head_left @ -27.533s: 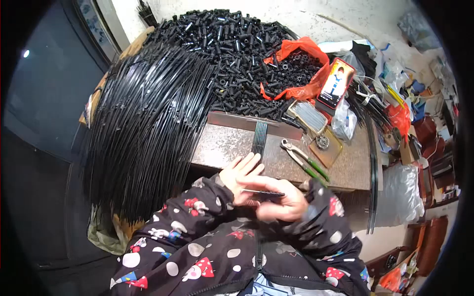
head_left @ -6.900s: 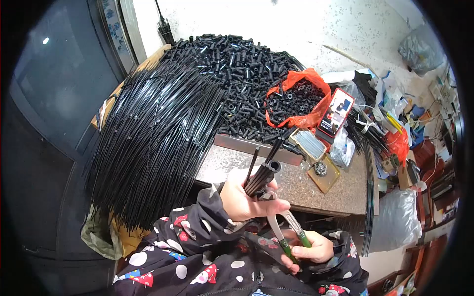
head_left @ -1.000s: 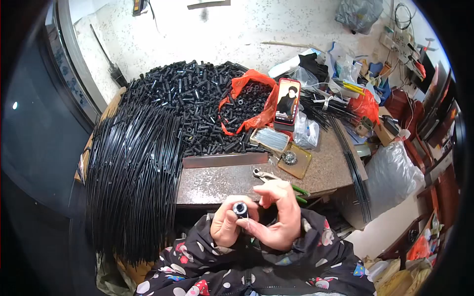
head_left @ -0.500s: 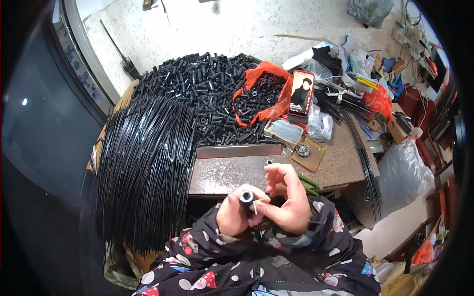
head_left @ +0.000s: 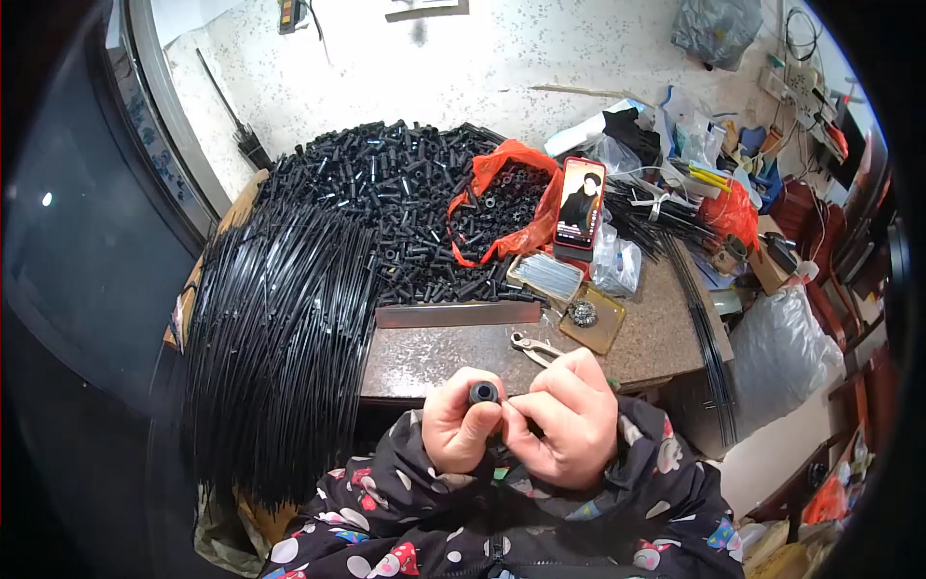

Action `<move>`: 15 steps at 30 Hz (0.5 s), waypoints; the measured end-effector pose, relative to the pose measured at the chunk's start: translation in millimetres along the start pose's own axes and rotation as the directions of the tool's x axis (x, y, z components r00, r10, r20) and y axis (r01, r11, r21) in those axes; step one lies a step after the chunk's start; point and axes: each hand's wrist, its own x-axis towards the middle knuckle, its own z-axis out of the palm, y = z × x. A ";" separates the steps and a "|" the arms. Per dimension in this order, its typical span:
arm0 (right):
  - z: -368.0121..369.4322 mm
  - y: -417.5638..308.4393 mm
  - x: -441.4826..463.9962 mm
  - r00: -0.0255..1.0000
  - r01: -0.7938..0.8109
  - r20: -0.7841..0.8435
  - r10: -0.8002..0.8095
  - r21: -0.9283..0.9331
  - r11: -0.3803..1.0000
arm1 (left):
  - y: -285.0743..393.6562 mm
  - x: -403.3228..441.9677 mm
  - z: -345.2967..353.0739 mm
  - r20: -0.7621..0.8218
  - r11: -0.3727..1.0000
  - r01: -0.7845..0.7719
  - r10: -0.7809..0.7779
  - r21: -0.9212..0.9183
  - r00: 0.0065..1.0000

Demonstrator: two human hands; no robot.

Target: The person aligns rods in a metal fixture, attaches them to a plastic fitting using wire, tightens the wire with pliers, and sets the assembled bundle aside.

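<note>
My left hand (head_left: 453, 432) is wrapped round a short black tube (head_left: 483, 392), whose hollow round end faces up towards me. Close against its right side, my right hand (head_left: 571, 421) is closed in a pinch, thumb and forefinger pressed together at the tube's edge. Whatever sits between those fingertips is too small to make out. Just beyond the right hand, a pair of pliers (head_left: 527, 343) lies on the table, its handles mostly hidden behind the fingers.
Black tubular parts (head_left: 386, 183) are heaped at the back, beside a bundle of thin black rods (head_left: 280, 357). A red bag (head_left: 540, 237) holds more small parts. A phone (head_left: 581, 205), a box of thin pins (head_left: 548, 276) and a yellowish tray (head_left: 606, 333) stand right of them.
The right hand's raised fingers have curled down into a closed pinch beside the tube. A thin white pin seen at its fingertips no longer shows. The pliers' jaws are now more exposed.
</note>
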 end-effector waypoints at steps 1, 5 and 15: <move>3.1 1.3 -4.6 0.999 -0.029 -0.031 0.030 0.047 0.998 | 1.8 0.3 0.1 -0.016 0.995 -0.001 0.003 0.095 1.000; 3.8 31.2 -37.2 1.000 -0.005 0.027 0.001 0.123 0.992 | 6.4 4.9 -15.9 -0.117 0.985 -0.037 0.017 -0.169 0.993; 77.2 112.1 -187.1 0.722 -0.619 0.209 0.660 -0.231 0.750 | -7.7 22.2 -32.2 0.330 0.985 0.168 -0.171 0.036 0.929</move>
